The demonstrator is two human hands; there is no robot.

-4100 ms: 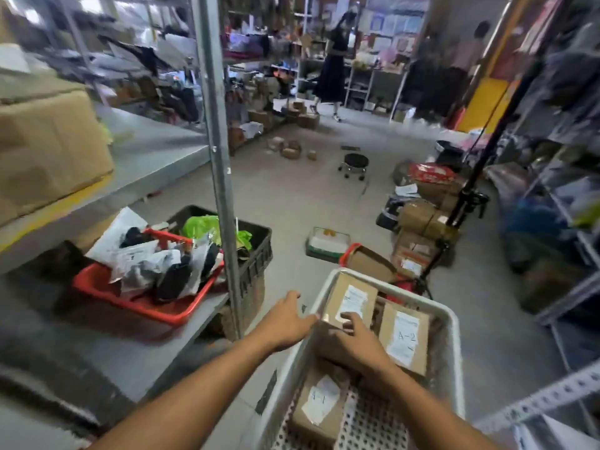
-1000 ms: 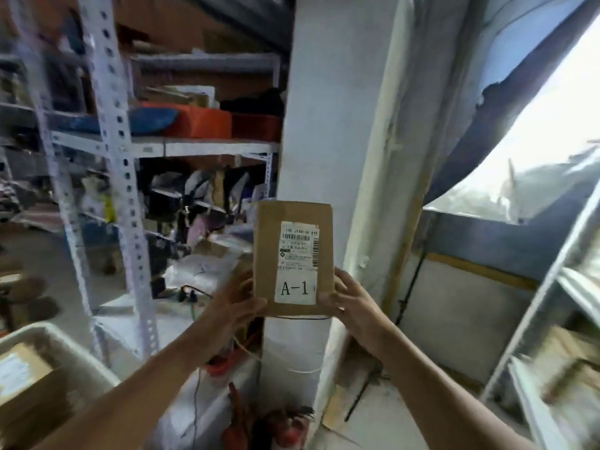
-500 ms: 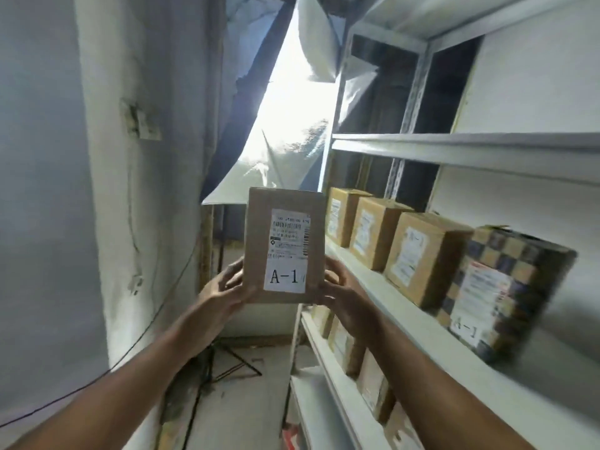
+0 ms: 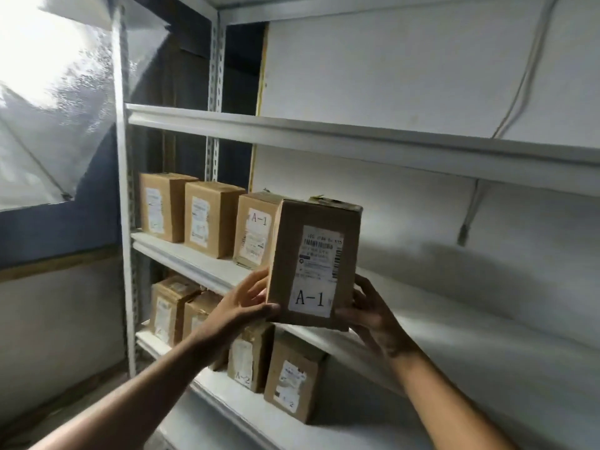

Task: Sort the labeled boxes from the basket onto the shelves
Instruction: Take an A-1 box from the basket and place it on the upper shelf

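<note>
**A-1 box about to join its row on the shelf**

Biggest thing first: the white metal shelving unit [image 4: 324, 131] fills most of the view, and the middle shelf [image 4: 194, 258] is clearly the "A-1" level. There's a row of brown boxes [image 4: 211, 222] standing upright on it with labels facing out, and the one nearest the hands reads A-1. The shelf below [image 4: 227, 404] carries boxes [image 4: 292, 381] marked with a 2, one showing A-2, so the levels look sorted by label.

The carried box [image 4: 313, 264] has A-1 printed big on its sticker and is held upright, label toward the camera, just in front of the middle shelf's edge at the right end of the row. My guess is it's held that way so it slots in matching the others, in the open stretch to the right.

Left hand [image 4: 243, 303] grips the lower left edge, thumb on the front and fingers wrapped round the side. Right hand [image 4: 373, 313] grips the lower right corner the same way, fingers curled behind.

Hard to see: the box hides whatever stands right behind it (something dark-edged pokes over its top). The small label print is unreadable, the leftmost boxes' codes are too blurry to read, and the basket isn't in view at all.
</note>
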